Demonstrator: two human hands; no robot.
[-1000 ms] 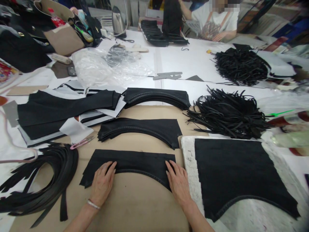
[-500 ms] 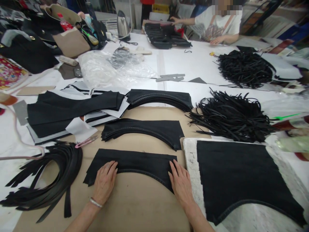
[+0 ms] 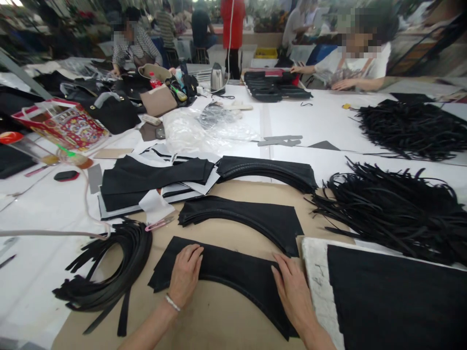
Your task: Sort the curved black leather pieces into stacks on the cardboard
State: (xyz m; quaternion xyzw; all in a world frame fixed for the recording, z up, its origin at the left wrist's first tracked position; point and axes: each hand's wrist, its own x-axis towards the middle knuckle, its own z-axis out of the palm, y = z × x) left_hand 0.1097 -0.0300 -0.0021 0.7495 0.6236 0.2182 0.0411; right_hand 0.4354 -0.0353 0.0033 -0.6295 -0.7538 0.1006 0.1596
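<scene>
A black leather-like panel (image 3: pixel 233 270) with a curved lower edge lies across the brown board (image 3: pixel 204 316) in front of me; at its left end layered edges show. My left hand (image 3: pixel 187 272) rests flat on its left part, fingers stretched out, a bracelet at the wrist. My right hand (image 3: pixel 292 282) lies over its right end with the fingers extended and hides some of that edge. Just beyond it sits a similar stack of curved black panels (image 3: pixel 241 218), and behind that another stack (image 3: pixel 268 170).
To the left are a bundle of black strips (image 3: pixel 133 265) and pink-handled snips (image 3: pixel 158 224). At right, a white block (image 3: pixel 317 272) bears a black sheet (image 3: pixel 397 296), with a heap of thin black strips (image 3: pixel 394 209) behind. A co-worker (image 3: pixel 359 68) sits across the table.
The view has tilted up and turned left, showing more of the room. My left hand has slid slightly farther in over the panel. Both hands stay on it.
</scene>
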